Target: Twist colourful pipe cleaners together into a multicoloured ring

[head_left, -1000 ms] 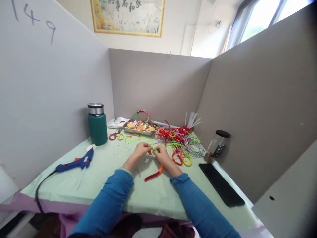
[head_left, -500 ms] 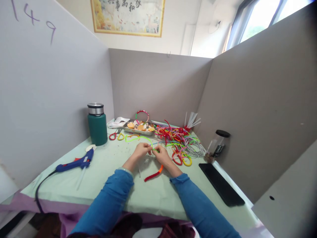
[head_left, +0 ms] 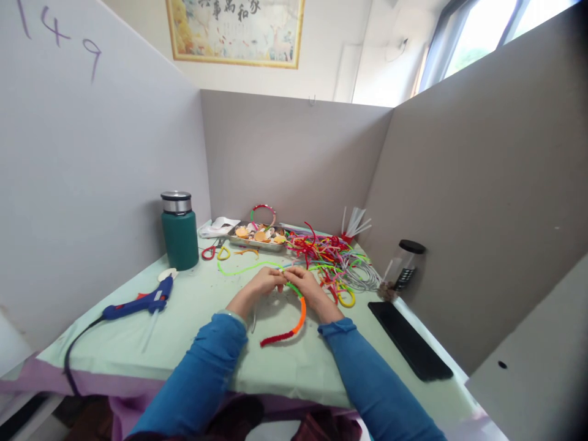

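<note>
My left hand and my right hand meet over the middle of the table, fingertips pinched close together. Between them they grip a curved wire wrapped in fuzzy pipe cleaner. Its wrapped part shows green by my fingers, then an orange stretch, then a dark red end curling toward me. A loose bright green pipe cleaner trails from my fingertips out to the left. A bare whitish wire end hangs below my left hand. The exact grip of the fingertips is hidden.
Behind my hands stand a metal tray of shell-like pieces and a pile of pipe cleaners. Scissors lie by my right wrist. On the left are a green bottle and blue glue gun; at right, a black phone-like slab.
More of the green wrapped section shows below my fingers, and the orange and red end has swung lower and nearer. The loose green pipe cleaner's tail has swung further left.
</note>
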The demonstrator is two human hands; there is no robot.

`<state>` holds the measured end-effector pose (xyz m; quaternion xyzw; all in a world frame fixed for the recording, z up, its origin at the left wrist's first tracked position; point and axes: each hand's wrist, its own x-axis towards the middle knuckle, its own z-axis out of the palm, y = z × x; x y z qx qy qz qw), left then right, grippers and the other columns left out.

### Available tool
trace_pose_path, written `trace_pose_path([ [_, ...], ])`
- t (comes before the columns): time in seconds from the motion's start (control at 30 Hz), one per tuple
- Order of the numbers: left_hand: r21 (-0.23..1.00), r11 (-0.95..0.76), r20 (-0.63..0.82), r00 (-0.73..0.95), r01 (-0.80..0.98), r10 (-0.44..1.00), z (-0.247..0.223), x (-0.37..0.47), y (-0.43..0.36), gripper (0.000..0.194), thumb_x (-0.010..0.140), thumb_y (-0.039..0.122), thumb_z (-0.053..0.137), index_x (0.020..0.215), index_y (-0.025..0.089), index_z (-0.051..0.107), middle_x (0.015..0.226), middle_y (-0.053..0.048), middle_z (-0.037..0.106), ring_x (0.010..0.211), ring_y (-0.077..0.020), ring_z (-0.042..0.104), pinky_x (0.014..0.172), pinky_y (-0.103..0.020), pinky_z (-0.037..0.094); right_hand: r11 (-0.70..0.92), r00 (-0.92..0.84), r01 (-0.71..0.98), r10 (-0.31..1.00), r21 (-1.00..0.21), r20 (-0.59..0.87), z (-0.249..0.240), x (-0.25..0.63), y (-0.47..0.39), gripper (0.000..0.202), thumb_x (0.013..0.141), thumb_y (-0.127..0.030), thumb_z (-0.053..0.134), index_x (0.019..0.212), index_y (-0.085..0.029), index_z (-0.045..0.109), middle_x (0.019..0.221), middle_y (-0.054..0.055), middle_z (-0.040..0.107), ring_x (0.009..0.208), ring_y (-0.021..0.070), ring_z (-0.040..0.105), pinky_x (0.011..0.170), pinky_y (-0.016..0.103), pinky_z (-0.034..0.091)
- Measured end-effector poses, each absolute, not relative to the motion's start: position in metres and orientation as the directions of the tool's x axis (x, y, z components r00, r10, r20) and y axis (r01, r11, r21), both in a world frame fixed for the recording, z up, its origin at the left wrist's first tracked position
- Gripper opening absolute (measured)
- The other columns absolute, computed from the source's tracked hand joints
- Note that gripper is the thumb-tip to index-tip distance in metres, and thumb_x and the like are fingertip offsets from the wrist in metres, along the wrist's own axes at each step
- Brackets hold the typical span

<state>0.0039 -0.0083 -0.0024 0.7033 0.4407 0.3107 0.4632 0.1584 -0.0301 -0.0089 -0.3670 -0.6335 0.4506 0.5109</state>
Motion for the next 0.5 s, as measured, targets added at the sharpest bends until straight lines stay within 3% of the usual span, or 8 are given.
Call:
trace_pose_path([
  [0.2,0.918,-0.251,0.098,0.440,0.307,0.893,0.0017,0.0080,-0.0135,0.025,0.066,0.037,0.054,0.063,0.012,0.057,0.051,0.001,0.053,0.039,-0.0047,0.032,0.040,-0.020,0.023,0.252,-0.126,-0.032,0.959,-0.967,0.254,-0.0058,0.1583,-0.0333,0.029,0.065,-0.043,0.063,0.069,-0.016,0.056,0.064,0.000,0.054,0.058,0.0106,0.046,0.052,0.022,0.035],
  [0.37,0.925,-0.326,0.210,0.449,0.196,0.868,0.0018,0.0095,-0.0127,0.026,0.068,0.035,0.057,0.084,0.015,0.055,0.050,0.003,0.053,0.040,-0.0057,0.037,0.043,-0.018,0.025,0.119,-0.144,-0.121,0.980,-0.985,0.136,-0.0077,0.1577,-0.0320,0.031,0.064,-0.046,0.064,0.071,-0.017,0.054,0.056,-0.003,0.048,0.046,0.0071,0.038,0.042,0.020,0.027],
  [0.5,0.912,-0.389,0.286,0.478,0.130,0.831,0.0037,0.0076,-0.0137,0.028,0.069,0.036,0.057,0.089,0.015,0.055,0.049,0.005,0.052,0.042,-0.0055,0.038,0.045,-0.018,0.028,0.031,-0.210,-0.204,0.975,-0.978,0.074,-0.0097,0.1579,-0.0300,0.031,0.063,-0.044,0.064,0.073,-0.018,0.052,0.053,-0.005,0.045,0.042,0.0055,0.034,0.040,0.020,0.024],
])
